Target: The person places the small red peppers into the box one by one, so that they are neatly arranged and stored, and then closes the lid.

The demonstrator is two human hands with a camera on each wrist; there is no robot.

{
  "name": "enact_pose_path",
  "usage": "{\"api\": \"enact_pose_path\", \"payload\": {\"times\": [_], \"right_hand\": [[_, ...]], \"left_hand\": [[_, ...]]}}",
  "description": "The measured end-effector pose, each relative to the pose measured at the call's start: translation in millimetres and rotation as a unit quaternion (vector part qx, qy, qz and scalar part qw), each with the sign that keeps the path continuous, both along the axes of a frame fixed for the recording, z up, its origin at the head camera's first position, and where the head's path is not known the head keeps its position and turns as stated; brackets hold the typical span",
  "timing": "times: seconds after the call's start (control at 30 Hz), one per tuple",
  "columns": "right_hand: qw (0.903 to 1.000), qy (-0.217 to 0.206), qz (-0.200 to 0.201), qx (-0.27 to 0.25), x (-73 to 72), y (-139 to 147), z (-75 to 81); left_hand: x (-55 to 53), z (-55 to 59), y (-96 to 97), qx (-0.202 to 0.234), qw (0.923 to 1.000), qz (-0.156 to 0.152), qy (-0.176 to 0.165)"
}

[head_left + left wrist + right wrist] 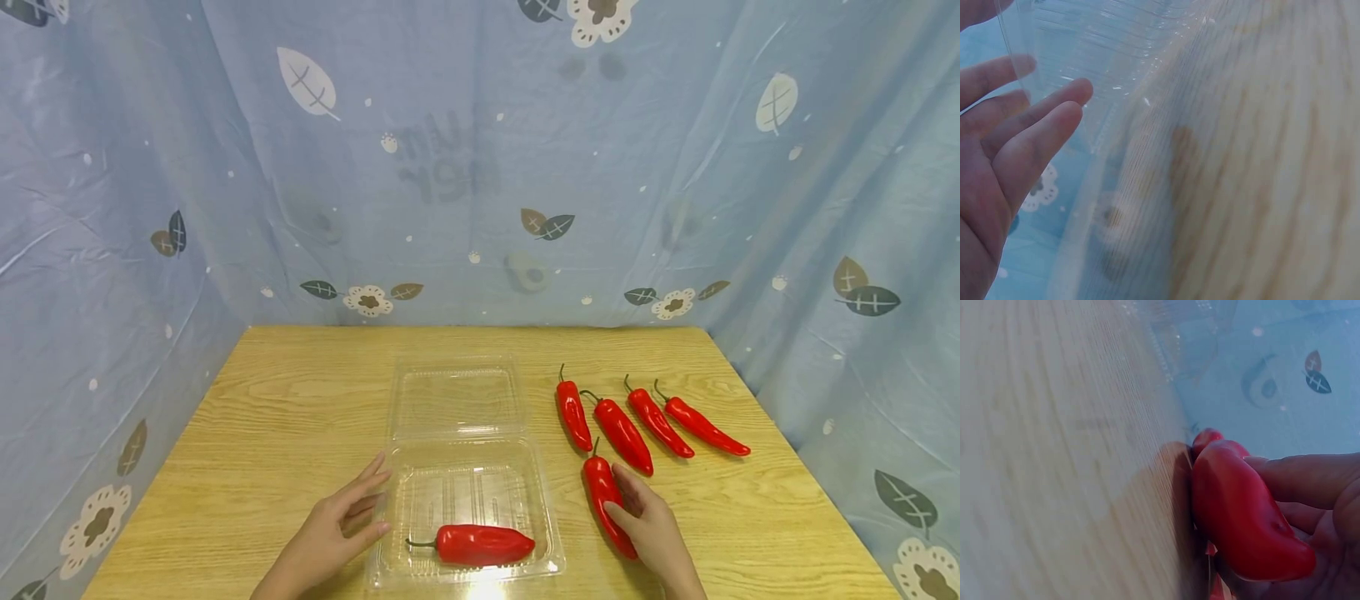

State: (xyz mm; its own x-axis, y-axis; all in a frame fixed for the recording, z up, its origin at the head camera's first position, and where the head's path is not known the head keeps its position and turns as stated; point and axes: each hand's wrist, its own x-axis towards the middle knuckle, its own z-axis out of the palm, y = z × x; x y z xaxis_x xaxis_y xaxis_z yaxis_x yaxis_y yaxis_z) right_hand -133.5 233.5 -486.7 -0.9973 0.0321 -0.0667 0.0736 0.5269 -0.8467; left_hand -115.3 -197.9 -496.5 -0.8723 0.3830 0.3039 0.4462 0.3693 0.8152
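Note:
A red chili pepper (pixel 609 500) with a dark stem lies slantwise on the table, its stem end pointing away. My right hand (pixel 647 521) grips it from the right, the thumb over its near half; in the right wrist view the thumb presses the side of the pepper (pixel 1241 519) and the other fingers are partly hidden behind it. A clear plastic clamshell box (pixel 397 500) stands with its lid folded back. Inside, across the front of its base, lies another red pepper (pixel 483 544). My left hand (pixel 333 521) has loosely bent fingers at the box's left edge.
Several more red peppers lie at the right: a short one (pixel 573 412), a thicker one (pixel 624 435), and slim ones (pixel 660 422) beyond. The clear lid (pixel 457 396) lies flat behind the base. Patterned blue curtains (pixel 480 167) surround the wooden table (pixel 300 400) on three sides.

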Motion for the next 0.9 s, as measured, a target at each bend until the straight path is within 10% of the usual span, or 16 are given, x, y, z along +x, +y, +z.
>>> {"api": "enact_pose_path", "payload": {"times": [0.9], "right_hand": [[0.9965,-0.015,0.029,0.076,5.1,-1.1,-1.3]], "left_hand": [[0.1,0.5,0.4,0.006,0.9999,0.000,-0.011]]}}
